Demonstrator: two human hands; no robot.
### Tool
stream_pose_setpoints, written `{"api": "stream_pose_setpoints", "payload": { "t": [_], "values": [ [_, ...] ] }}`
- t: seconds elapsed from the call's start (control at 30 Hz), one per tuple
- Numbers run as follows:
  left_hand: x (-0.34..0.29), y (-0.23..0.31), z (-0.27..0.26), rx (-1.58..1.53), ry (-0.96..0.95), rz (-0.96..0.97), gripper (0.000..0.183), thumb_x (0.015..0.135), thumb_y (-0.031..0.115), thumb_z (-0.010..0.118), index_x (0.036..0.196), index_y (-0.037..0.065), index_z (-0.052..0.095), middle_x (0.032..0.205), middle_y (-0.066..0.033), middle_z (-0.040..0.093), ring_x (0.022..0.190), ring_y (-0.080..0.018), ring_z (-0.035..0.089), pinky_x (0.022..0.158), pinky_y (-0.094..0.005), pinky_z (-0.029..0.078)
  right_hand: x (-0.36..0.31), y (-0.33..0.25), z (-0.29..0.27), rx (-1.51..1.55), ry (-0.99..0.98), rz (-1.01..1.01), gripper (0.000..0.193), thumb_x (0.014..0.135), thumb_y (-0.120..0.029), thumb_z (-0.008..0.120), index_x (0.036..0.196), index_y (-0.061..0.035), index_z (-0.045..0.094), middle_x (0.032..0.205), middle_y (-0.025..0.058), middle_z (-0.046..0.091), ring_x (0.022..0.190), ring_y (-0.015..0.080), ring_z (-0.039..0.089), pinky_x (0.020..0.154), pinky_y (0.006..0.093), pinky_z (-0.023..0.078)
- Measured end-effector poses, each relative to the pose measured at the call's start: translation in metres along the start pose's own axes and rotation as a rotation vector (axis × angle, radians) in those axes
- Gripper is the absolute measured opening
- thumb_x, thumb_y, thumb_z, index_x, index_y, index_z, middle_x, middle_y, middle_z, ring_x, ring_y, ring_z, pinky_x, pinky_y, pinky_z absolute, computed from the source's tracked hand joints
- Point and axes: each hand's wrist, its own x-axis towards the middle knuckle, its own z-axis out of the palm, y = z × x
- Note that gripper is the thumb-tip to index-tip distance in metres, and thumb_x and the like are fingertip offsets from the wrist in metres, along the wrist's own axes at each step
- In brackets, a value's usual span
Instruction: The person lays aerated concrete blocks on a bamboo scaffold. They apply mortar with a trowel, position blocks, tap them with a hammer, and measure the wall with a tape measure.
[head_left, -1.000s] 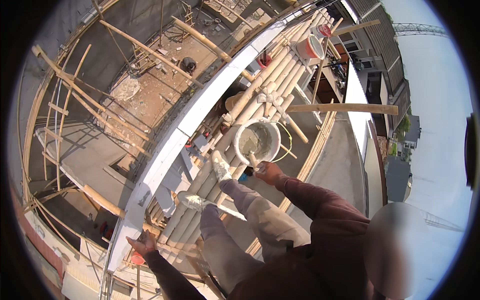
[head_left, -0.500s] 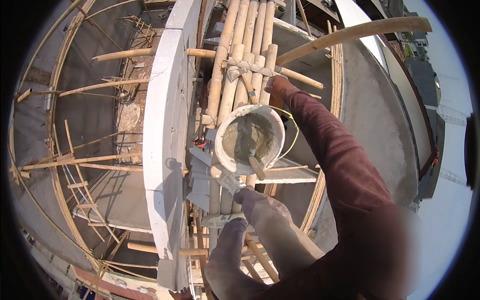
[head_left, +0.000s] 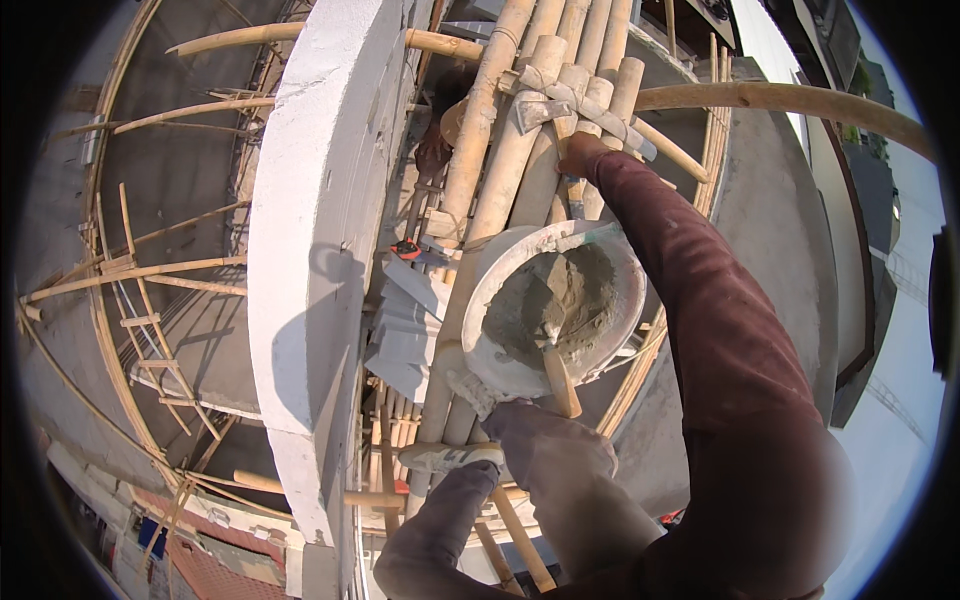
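My right hand reaches forward over the bamboo poles, its fingers closed round the handle of a slim wooden-handled tool. The tool's far end is partly hidden. Nearer to me, a white bucket of wet grey mortar stands on the poles. A trowel rests in the mortar with its wooden handle leaning over the near rim. My left hand is out of view.
Bamboo scaffold poles are lashed together under my shoes. A white block wall runs along the left. Grey sheets and a red-and-black tool lie beside it. Another person's hand shows beyond the poles.
My view has shifted closer over the bucket. My right hand has gone from beside a pole end to the wooden-handled tool. Fingers at the lower edge are out of view now.
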Motion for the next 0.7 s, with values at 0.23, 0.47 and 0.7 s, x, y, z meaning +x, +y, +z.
{"api": "stream_pose_setpoints", "payload": {
  "t": [0.23,0.47,0.7],
  "values": [
    [0.003,0.002,-0.006,-0.004,-0.041,0.022,0.1,0.092,0.069,0.056,0.167,0.023,0.006,0.173,-0.01,0.005,0.159,-0.0304,0.012,0.126,-0.0548,0.015,-0.015,0.015,-0.01,0.226,0.278,0.231,0.043,0.092,-0.029,0.064,0.121,0.0014,0.063,0.12,0.026,0.07,0.113,0.0406,0.068,0.096,0.0458,0.055],
    [0.007,0.005,-0.021,-0.059,-0.173,0.081,0.102,0.092,0.069,0.055,0.167,0.023,0.004,0.174,-0.0092,0.003,0.16,-0.0297,0.008,0.126,-0.0541,0.013,-0.123,0.018,-0.102,0.16,0.383,0.24,0.037,0.094,-0.018,0.058,0.127,-0.0009,0.053,0.118,0.0264,0.069,0.113,0.0424,0.068,0.094,0.0492,0.056],
    [0.027,-0.03,-0.034,-0.409,-0.258,0.065,0.092,0.097,0.06,0.055,0.167,0.021,0.008,0.173,-0.011,0.009,0.157,-0.0329,0.018,0.125,-0.0524,0.02,-0.291,-0.037,-0.148,0.194,0.242,-0.023,0.052,0.087,-0.02,0.075,0.126,0.0077,0.053,0.113,0.032,0.069,0.108,0.0439,0.069,0.093,0.0477,0.055]
  ]
}}
